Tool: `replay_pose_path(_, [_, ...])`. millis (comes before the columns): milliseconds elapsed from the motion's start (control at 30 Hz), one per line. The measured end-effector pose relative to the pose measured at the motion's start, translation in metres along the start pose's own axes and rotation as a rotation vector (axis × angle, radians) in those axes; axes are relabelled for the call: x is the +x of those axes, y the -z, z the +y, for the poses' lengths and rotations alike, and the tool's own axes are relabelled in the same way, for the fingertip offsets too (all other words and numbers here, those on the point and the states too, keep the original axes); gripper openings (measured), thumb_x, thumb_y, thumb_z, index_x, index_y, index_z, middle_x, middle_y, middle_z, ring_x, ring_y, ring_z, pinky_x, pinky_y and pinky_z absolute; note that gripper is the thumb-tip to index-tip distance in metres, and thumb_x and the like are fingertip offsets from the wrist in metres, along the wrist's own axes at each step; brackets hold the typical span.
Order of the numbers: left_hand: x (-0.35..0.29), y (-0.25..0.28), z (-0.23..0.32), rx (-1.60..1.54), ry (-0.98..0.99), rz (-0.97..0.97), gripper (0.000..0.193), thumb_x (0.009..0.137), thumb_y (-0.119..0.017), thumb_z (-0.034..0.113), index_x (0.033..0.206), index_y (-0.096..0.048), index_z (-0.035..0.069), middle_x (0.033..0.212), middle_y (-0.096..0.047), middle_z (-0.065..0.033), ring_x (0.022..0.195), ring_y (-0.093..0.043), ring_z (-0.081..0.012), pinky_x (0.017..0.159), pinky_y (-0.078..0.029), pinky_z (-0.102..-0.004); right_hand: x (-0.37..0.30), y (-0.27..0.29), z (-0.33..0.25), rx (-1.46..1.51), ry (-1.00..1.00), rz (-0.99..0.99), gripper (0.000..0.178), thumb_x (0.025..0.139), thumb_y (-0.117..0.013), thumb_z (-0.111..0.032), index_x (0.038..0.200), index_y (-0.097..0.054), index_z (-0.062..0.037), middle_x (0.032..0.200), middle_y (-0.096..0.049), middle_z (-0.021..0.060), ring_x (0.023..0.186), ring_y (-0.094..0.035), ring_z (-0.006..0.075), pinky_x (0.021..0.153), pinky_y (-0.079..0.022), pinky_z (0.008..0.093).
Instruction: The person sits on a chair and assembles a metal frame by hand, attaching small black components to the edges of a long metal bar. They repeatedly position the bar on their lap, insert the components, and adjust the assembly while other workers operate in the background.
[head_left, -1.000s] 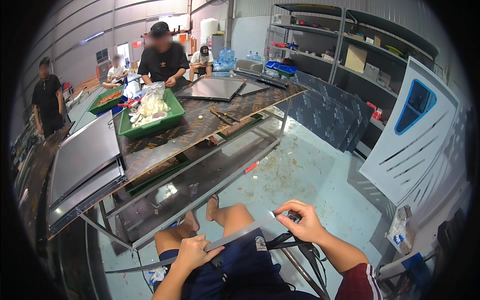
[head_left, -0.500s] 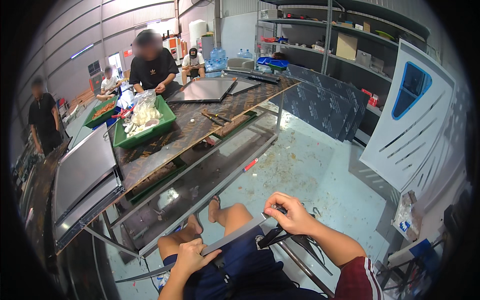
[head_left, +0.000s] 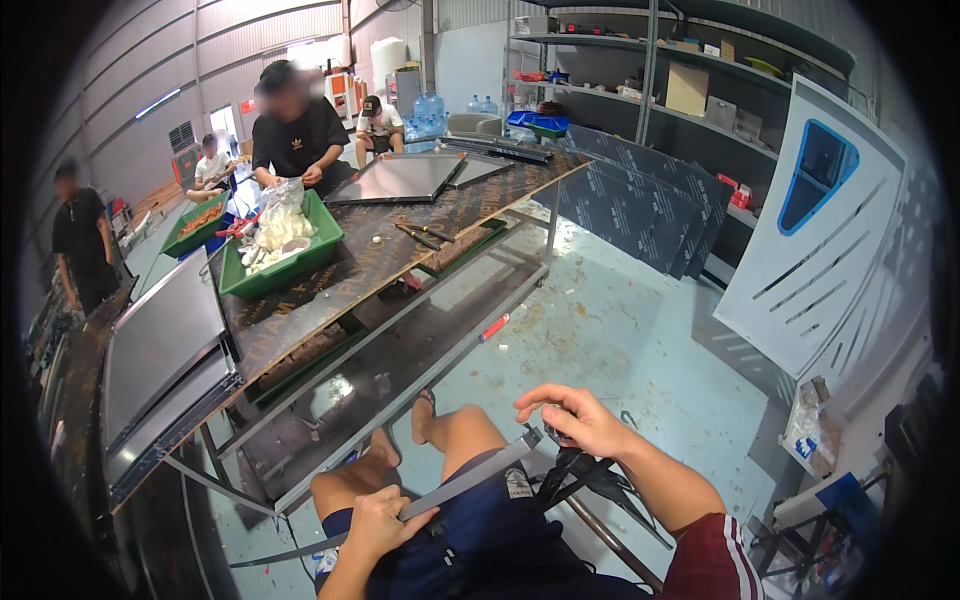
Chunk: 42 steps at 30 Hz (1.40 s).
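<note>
A long, thin grey strip point(head_left: 470, 478) runs slantwise over my lap, its far end trailing down to the lower left. My left hand point(head_left: 380, 520) is closed round it near the middle, thumb on top. By the strip's upper end, my right hand point(head_left: 585, 422) has its index finger stretched forward and its thumb bent. Under that thumb is a small dark piece point(head_left: 553, 433), mostly hidden by the hand. Beneath the right hand, a black-and-metal stand or frame point(head_left: 570, 480) leans beside my thigh.
A workbench point(head_left: 375, 255) stands ahead, bearing a green tray point(head_left: 283, 278) of white pieces, pliers point(head_left: 425, 237) and framed panels point(head_left: 395, 178). A person in black point(head_left: 300, 140) works behind it; others are farther back. Shelves point(head_left: 648, 90) and a white panel point(head_left: 800, 270) are at right.
My right hand has loosened its pinch at the strip's end and lifted its index finger forward. The left hand keeps its hold on the strip. The view has shifted slightly.
</note>
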<state>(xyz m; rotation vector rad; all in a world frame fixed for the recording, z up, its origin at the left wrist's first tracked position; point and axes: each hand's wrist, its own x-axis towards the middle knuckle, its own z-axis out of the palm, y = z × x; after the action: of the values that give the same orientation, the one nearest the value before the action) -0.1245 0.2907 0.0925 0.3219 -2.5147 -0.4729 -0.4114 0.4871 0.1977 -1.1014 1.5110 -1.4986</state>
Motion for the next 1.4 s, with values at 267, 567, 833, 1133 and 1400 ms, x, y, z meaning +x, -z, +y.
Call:
replay_pose_path(267, [-0.001,-0.001,-0.001,0.000,0.012,-0.011,0.040,0.074,-0.088,0.036,0.062,-0.070,0.002,0.057,-0.048,-0.0052,0.043,-0.051,-0.0230,0.043,-0.042,-0.0354,-0.008,-0.003,0.014,-0.112,0.022,0.064,0.021,0.097,-0.070,-0.022,0.103,-0.073,-0.0016,0.089,-0.070,0.0012,0.072,-0.058,0.0035,0.063,-0.047,0.0218])
replay_pose_path(567, [-0.001,-0.001,0.001,-0.013,0.032,-0.012,0.042,0.071,-0.091,0.030,0.061,-0.065,-0.001,0.057,-0.047,-0.0074,0.046,-0.049,-0.0223,0.045,-0.040,-0.0355,0.005,0.000,0.041,0.626,-0.105,0.237,0.012,0.106,-0.052,-0.018,0.104,-0.054,-0.0065,0.085,-0.063,0.0085,0.058,-0.043,0.0086,0.047,-0.034,0.0224])
replay_pose_path(833, [-0.003,-0.003,-0.003,0.013,-0.077,0.010,0.043,0.080,-0.082,0.045,0.065,-0.072,0.005,0.058,-0.055,-0.0056,0.048,-0.060,-0.0240,0.045,-0.050,-0.0356,0.000,0.018,0.012,0.201,-0.081,0.061,0.020,0.104,-0.056,-0.029,0.110,-0.055,-0.0095,0.063,-0.040,-0.0012,0.057,-0.037,0.0078,0.049,-0.029,0.0240])
replay_pose_path(1133, [-0.012,-0.017,-0.007,0.023,-0.043,0.067,0.056,0.086,-0.067,0.057,0.068,-0.065,0.004,0.069,-0.061,-0.0155,0.064,-0.065,-0.0376,0.059,-0.052,-0.0477,0.015,0.021,-0.004,-0.392,-0.048,-0.127,0.009,0.085,-0.073,-0.011,0.088,-0.074,-0.0017,0.072,-0.068,0.0027,0.062,-0.060,0.0108,0.057,-0.046,0.0269])
replay_pose_path(1400, [-0.024,-0.045,-0.030,0.064,-0.004,0.105,0.056,0.078,-0.074,0.058,0.071,-0.066,0.003,0.063,-0.062,-0.0195,0.062,-0.064,-0.0413,0.057,-0.051,-0.0491,0.034,0.041,-0.008,-0.608,0.011,-0.305,0.010,0.089,-0.070,-0.011,0.086,-0.067,-0.0026,0.070,-0.061,0.0019,0.063,-0.055,0.0110,0.055,-0.044,0.0277])
